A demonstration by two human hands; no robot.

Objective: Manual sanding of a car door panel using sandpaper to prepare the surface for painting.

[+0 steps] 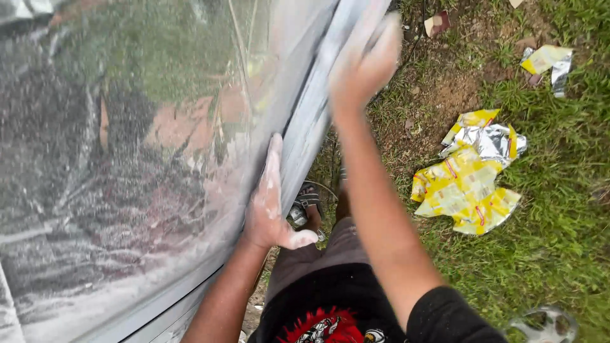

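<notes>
A large glossy grey car body panel [127, 159] fills the left of the view, dusty and reflecting grass and a figure. My left hand [270, 203], coated in white dust, lies flat against the panel near its edge, fingers together and thumb out. My right hand [365, 60] is raised and blurred, pressed on the grey trim edge [311, 114] of the panel. Whether it holds something against the trim I cannot tell. Below I see my dark shorts and black shirt.
Grass and bare soil lie to the right. Torn yellow and silver foil wrappers [467, 171] lie on the grass, with more scraps [546, 60] farther off. A sandalled foot [305, 206] stands by the panel. A round metal part [543, 324] sits at the bottom right.
</notes>
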